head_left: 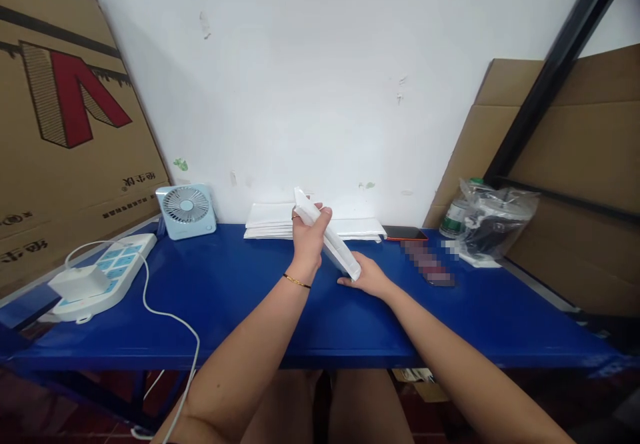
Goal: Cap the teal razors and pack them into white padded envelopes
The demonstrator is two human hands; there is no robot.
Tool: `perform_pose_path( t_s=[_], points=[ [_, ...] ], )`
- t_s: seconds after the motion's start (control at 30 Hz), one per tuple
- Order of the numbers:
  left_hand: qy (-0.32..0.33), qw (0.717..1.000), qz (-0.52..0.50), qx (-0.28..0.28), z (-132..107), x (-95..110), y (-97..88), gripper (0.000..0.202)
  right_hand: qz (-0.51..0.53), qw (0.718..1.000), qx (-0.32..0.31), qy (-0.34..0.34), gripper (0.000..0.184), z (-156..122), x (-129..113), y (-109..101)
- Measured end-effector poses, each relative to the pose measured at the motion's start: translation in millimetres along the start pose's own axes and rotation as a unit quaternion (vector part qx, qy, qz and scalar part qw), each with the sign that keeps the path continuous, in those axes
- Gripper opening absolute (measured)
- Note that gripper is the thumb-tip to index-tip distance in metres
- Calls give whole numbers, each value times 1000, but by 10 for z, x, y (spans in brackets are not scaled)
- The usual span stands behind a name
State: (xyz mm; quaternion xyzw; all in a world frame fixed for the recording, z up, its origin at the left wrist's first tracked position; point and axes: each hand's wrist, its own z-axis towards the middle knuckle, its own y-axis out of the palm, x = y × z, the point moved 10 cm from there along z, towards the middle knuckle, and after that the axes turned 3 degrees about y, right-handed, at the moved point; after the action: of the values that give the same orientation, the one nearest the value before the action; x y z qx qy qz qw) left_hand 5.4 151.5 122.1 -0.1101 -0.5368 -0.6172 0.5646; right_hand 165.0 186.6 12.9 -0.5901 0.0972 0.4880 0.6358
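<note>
A long, flat white folded packet is held tilted above the table, running from upper left to lower right; whether it is paper or plastic I cannot tell. My left hand is closed around its upper part. At the lower end, my right hand grips it, with the thumb below and some fingers hidden behind. Just beyond my hands lies a stack of similar white folded packets against the wall, partly covered from view by my left hand and the held packet.
A small blue fan stands left of the stack. Nearer left, a power strip carries a white plug and trailing cable. To the right are a phone, a blurred item and a bagged black object. Cardboard flanks the blue table.
</note>
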Motion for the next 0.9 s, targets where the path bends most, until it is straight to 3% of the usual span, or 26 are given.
perform_pose_path(
  t_s=[0.1, 0.2, 0.4, 0.5, 0.67, 0.8, 0.9],
  points=[
    [-14, 1000, -11, 6, -2, -57, 26, 46, 18, 1000, 6, 14, 40, 32, 64, 4],
    [-7, 999, -32, 15, 81, -30, 5, 45, -3, 1000, 11, 19, 26, 40, 121, -27],
    [16, 999, -26, 26, 400, 331, -129, 48, -153, 988, 8, -1, 16, 28, 51, -85],
    [32, 999, 8, 6, 530, 599, -160, 50, -170, 985, -6, -11, 20, 9, -4, -64],
    [72, 995, 43, -57, 581, 1002, -31, 47, -179, 983, -19, -24, 37, -25, -62, -32],
    [95, 990, 65, -86, 534, 1167, 87, 49, -193, 980, -33, -21, 52, -43, -91, -15],
    [128, 964, 169, -158, 478, 1152, 211, 53, -204, 977, -47, -28, 65, -54, -145, 63]
  ],
)
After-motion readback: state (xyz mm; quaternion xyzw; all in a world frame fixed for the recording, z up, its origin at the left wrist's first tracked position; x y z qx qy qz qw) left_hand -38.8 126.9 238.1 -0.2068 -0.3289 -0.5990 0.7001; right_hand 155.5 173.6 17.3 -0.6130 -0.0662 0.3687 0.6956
